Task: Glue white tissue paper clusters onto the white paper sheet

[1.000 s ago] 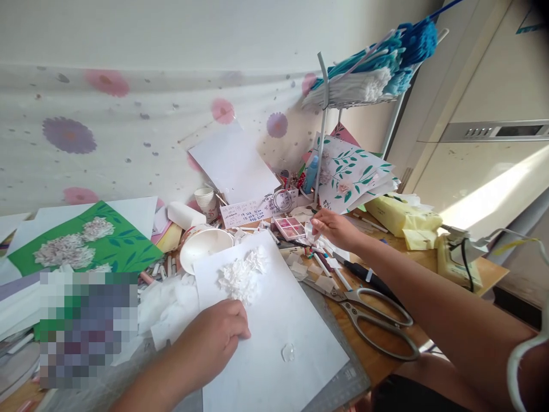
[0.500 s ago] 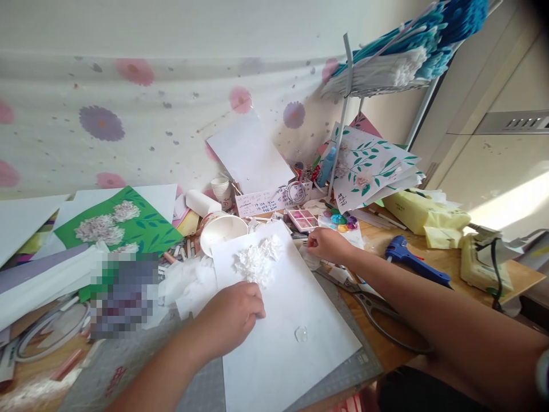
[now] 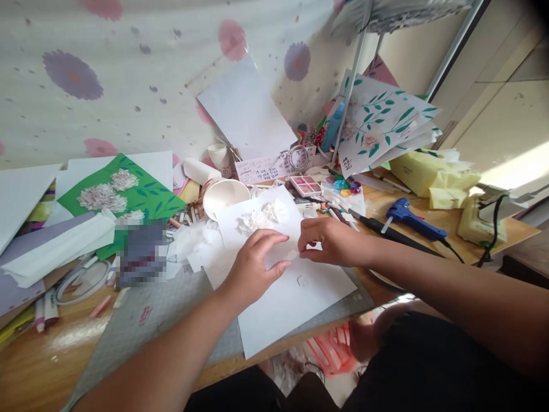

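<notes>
My left hand (image 3: 254, 264) and my right hand (image 3: 329, 241) meet over a white sheet of paper (image 3: 283, 289) that lies on a grey cutting mat (image 3: 171, 312). Both pinch a small white scrap of tissue (image 3: 294, 255) between their fingertips. Just beyond the hands, a cluster of crumpled white tissue petals (image 3: 261, 217) sits on the sheet. A small blob of clear glue (image 3: 301, 280) lies on the paper below the hands.
A white paper cup (image 3: 223, 196) lies behind the sheet. A blue glue gun (image 3: 409, 218), paint palette (image 3: 343, 186), yellow tissue pack (image 3: 433, 177) and a metal rack leg (image 3: 348, 100) stand to the right. A green flower card (image 3: 118, 194) and paper piles lie left.
My right hand came back from the clutter at the right with a white scrap to the middle of the sheet. My left hand lifted off the paper and met it. The view tilted down.
</notes>
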{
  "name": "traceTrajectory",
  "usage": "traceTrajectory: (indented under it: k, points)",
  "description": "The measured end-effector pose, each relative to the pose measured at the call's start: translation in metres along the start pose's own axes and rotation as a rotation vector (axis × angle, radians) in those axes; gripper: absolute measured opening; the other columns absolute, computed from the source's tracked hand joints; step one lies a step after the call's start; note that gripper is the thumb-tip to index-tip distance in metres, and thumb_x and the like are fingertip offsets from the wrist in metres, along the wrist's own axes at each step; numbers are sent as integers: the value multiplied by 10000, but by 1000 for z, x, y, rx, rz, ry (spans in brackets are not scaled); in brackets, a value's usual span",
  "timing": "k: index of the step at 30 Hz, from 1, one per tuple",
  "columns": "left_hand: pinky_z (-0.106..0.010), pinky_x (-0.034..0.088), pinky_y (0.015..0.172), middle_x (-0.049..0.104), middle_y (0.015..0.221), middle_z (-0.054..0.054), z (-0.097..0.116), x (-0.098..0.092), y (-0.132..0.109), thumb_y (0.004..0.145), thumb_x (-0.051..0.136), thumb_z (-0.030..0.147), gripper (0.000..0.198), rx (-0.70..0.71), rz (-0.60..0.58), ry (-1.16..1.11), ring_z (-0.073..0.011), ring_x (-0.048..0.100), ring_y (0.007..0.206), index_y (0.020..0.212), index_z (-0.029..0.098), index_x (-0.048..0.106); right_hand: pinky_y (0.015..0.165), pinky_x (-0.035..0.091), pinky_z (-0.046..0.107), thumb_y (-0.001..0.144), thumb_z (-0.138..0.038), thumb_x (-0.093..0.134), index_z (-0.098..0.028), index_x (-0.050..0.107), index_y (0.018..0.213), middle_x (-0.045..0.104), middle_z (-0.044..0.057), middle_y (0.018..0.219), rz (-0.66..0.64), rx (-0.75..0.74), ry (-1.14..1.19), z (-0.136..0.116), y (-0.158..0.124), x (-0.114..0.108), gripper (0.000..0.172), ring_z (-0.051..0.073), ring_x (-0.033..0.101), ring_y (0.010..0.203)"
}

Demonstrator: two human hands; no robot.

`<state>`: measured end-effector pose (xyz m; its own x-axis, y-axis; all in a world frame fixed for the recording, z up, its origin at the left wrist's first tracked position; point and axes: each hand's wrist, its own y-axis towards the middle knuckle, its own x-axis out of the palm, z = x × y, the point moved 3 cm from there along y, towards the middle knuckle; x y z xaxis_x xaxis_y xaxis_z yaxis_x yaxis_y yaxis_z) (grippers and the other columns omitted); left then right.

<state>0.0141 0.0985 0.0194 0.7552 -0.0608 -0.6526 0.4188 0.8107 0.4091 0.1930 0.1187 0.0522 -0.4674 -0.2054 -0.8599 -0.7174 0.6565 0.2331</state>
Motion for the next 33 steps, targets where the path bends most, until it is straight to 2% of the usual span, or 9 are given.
traceTrajectory:
  k: [3,6,10,13,17,19,22,26,33]
  points:
    - [-342,462,833,570,929,-27,0,6,2,752,626,104,136,53,-7,62,-170,549,919,847,200,620,597,373,229,754,-143,604,-154,681,746,553,18,718,-23,-44,-64,-1,-3,8,79,96,502,612]
    - [-322,459,755,577,829,-13,3,12,3,746,598,67,127,112,-48,140,-166,537,835,734,193,614,628,391,251,770,-197,613,-143,684,826,559,35,753,-41,-19,-67,5,-6,7,105,113,511,641]
    - [-320,445,725,578,795,-18,10,18,3,738,587,60,125,167,-81,239,-171,516,801,710,180,606,733,438,302,889,-340,467,-92,597,1113,596,96,902,-4,55,252,14,-9,-3,358,161,559,802]
    - [-323,441,720,575,777,-21,12,23,3,745,566,56,130,180,-135,300,-169,514,776,710,175,606,779,432,306,941,-387,344,-102,635,1003,588,94,912,141,85,410,16,-10,-14,412,163,558,862]
    - [-334,438,733,573,774,-27,14,26,2,780,527,74,144,207,-166,345,-171,520,776,708,172,603,635,409,255,931,-479,331,-118,643,844,532,26,686,260,157,380,16,-10,-17,485,116,513,653]
    - [-326,441,722,571,774,-26,14,28,2,782,522,77,144,206,-179,333,-166,522,766,708,173,598,527,375,226,919,-513,335,-119,622,815,480,-9,592,233,227,459,19,-10,-10,499,87,454,531]
    - [-309,446,696,572,786,-25,15,29,3,775,524,72,135,183,-202,299,-159,527,754,721,174,593,461,354,207,898,-534,374,-125,579,754,470,-23,546,112,328,586,25,-10,6,480,72,434,462]
    - [-311,448,703,581,790,-27,16,31,4,799,518,97,129,163,-255,288,-163,536,772,738,179,596,473,363,213,903,-492,398,-137,545,718,478,-29,520,18,378,599,28,-11,19,426,73,448,443]
    - [-333,444,743,594,806,-29,15,33,4,818,525,120,118,148,-313,314,-177,536,803,751,179,603,465,331,212,915,-352,408,-140,547,685,436,-48,461,-5,393,556,26,-9,24,343,74,408,425]
